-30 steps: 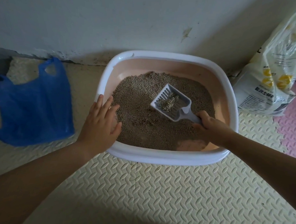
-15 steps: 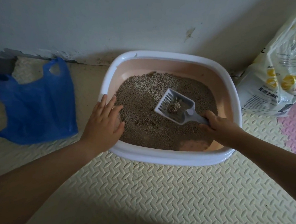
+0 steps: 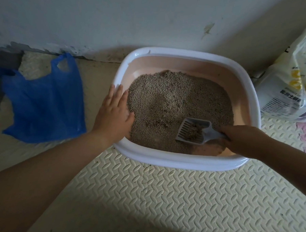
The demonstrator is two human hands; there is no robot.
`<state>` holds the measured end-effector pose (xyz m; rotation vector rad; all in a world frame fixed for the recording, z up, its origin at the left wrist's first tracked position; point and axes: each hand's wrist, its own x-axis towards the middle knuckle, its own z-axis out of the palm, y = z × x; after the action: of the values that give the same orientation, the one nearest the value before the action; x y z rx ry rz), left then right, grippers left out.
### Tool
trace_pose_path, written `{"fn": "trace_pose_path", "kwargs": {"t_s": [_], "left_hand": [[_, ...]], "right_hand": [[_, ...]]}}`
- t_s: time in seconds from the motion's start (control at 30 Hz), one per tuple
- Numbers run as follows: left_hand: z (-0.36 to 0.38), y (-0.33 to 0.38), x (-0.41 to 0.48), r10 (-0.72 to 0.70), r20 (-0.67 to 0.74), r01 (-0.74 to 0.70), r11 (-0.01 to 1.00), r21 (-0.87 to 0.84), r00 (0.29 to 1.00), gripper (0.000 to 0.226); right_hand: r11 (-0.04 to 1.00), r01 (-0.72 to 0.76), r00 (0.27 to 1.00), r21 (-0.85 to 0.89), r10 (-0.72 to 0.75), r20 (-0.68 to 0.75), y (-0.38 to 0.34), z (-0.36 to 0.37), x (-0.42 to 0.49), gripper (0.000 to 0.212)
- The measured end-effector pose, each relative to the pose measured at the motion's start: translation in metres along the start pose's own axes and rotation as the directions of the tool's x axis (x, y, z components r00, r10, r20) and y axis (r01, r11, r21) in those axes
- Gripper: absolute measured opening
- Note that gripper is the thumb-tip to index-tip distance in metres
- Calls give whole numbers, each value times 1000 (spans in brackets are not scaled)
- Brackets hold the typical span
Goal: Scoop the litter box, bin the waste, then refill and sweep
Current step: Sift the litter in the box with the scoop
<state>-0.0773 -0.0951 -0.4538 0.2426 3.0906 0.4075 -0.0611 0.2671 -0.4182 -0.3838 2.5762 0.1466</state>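
Scooping stage: judged mid-scoop, with nothing binned or refilled yet
Blue bag (image 3: 43,101): lies slack on the floor well left of the litter box (image 3: 181,161), its mouth not held open
Left hand (image 3: 114,113): fingers straight, laid flat across the litter box's left rim, gripping nothing
Litter (image 3: 176,99): grey-brown granules heaped toward the back of the litter box, with bare pink bottom showing at the front right
Scoop (image 3: 194,131): grey and slotted, low over the litter at the front right of the litter box, with a clump lying in it
Right hand (image 3: 239,140): curled round the scoop's handle, over the litter box's front right corner
Sack (image 3: 292,87): pale, with yellow round marks, leaning just right of the litter box
Risk, spilling: the blue bag is far from the scoop, so carrying the clump across could drop granules on the floor mat (image 3: 180,197)
Risk, bag: its slack mouth may shut as the scoop arrives, since no hand is on it
Risk, crumbling: shaking the scoop hard could break the clump through the slots
Writing: dark printed characters on the sack's white panel, too blurred to read
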Motion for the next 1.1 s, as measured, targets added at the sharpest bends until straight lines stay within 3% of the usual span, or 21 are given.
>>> {"fn": "trace_pose_path", "kwargs": {"t_s": [0.3, 0.6, 0.77, 0.93, 1.1], "left_hand": [[1, -1, 1, 23, -10, -23, 1000, 14, 1000, 67], [4, -3, 1, 35, -50, -36, 999, -30, 998, 65], [6, -5, -2, -8, -96, -8, 986, -166, 995, 51], [6, -5, -4, -36, -118, 5, 969, -247, 992, 51], [10, -9, -3, -16, -131, -23, 956, -292, 991, 26]], "right_hand": [[984, -59, 998, 168, 60, -6, -54, 20, 12, 20], [911, -171, 983, 376, 133, 125, -65, 26, 43, 21], [908, -131, 991, 397, 111, 73, -68, 29, 49, 18], [927, -76, 997, 367, 63, 47, -54, 28, 44, 17], [926, -49, 998, 375, 58, -14, -40, 17, 37, 17]]}}
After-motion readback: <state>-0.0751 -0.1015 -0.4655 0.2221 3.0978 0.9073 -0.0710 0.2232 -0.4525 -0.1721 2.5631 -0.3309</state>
